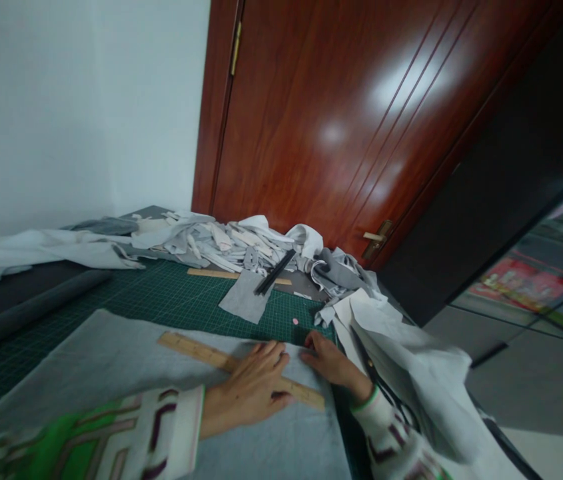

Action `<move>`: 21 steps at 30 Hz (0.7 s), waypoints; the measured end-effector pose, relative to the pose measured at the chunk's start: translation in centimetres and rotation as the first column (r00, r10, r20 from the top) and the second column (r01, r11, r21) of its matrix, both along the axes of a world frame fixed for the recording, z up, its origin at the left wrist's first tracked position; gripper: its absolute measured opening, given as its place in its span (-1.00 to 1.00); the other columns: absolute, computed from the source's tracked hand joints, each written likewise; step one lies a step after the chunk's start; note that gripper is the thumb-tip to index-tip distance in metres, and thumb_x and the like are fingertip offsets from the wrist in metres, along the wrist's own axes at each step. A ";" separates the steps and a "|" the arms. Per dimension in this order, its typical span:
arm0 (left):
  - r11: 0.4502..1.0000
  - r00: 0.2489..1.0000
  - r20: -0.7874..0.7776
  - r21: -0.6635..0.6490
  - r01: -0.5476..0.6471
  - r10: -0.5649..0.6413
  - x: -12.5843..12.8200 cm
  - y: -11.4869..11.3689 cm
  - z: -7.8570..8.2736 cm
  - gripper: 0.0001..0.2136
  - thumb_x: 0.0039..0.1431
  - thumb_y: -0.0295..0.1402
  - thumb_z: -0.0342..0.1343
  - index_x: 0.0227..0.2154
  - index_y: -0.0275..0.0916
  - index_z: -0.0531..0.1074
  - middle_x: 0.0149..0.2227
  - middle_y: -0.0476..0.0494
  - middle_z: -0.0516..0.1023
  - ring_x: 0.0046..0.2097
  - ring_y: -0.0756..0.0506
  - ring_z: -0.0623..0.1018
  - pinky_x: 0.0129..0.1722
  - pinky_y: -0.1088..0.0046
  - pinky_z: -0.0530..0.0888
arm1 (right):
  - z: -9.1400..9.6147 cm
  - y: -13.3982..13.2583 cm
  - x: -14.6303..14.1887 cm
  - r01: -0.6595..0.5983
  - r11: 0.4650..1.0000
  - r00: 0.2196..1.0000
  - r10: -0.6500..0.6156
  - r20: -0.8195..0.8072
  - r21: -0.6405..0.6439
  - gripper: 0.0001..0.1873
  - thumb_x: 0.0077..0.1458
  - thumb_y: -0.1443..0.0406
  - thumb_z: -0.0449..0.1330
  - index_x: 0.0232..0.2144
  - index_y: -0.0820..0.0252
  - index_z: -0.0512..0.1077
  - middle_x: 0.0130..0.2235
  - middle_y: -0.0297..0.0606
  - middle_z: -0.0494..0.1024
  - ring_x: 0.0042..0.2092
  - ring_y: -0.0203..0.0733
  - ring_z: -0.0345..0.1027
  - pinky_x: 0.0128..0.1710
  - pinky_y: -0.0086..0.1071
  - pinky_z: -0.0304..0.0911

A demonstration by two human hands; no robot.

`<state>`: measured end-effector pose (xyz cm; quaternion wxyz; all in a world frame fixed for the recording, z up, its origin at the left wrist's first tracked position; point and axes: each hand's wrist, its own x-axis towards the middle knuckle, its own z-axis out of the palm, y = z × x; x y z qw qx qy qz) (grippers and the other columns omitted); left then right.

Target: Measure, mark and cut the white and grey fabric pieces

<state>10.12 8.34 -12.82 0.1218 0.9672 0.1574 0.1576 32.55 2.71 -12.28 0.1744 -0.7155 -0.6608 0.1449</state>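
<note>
A large grey cloth (111,360) lies spread over the green cutting mat (161,297). A wooden ruler (196,352) lies slanted across the cloth. My left hand (254,387) presses flat on the ruler, fingers stretched out. My right hand (331,363) rests at the cloth's far right corner beside the ruler's end, its fingers curled at the cloth's edge; I cannot make out whether they hold anything. A small pink piece of chalk (295,321) lies on the mat just beyond my hands.
A heap of white and grey fabric scraps (231,243) lies at the back of the mat, with a second wooden ruler (211,273), a black strip (275,272) and a grey cloth piece (246,299). White fabric (411,373) hangs off the right edge. A red-brown door (361,113) stands behind.
</note>
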 end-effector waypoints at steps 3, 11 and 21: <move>1.000 1.000 -0.020 0.002 -0.019 0.019 -0.4 -0.1 0.4 -0.61 0.12 -0.27 0.31 -0.06 -0.34 0.39 0.04 -0.35 0.47 0.13 -0.34 0.44 0.14 0.05 0.41 | 0.0 0.3 0.3 0.014 1.000 1.000 -0.015 -0.014 -0.010 -0.88 0.08 0.42 0.17 -0.43 0.15 0.30 -0.38 -0.29 0.45 -0.26 -0.15 0.36 -0.23 -0.33 0.19; 0.996 0.993 -0.105 0.074 0.053 -0.046 -2.9 -0.4 0.4 -0.65 0.11 -0.21 0.36 -0.16 -0.24 0.39 -0.03 -0.21 0.49 0.03 -0.24 0.49 0.05 0.23 0.45 | 1.0 0.0 -0.6 -0.019 0.998 0.980 0.032 -0.195 0.064 -0.83 0.12 0.34 0.09 -0.52 0.12 0.24 -0.48 -0.42 0.34 -0.39 -0.25 0.26 -0.34 -0.38 0.10; 0.986 0.958 -0.247 0.122 -0.115 0.143 -10.2 0.4 1.9 -0.81 0.18 -0.51 0.15 -0.17 -0.18 0.50 -0.21 -0.11 0.64 -0.19 -0.25 0.63 -0.17 0.26 0.49 | 9.4 -4.5 0.9 0.140 0.971 0.855 -0.020 -0.519 0.193 -0.59 0.08 -0.08 0.16 -0.50 0.11 0.31 -0.48 -0.43 0.37 -0.40 -0.26 0.25 -0.37 -0.40 0.18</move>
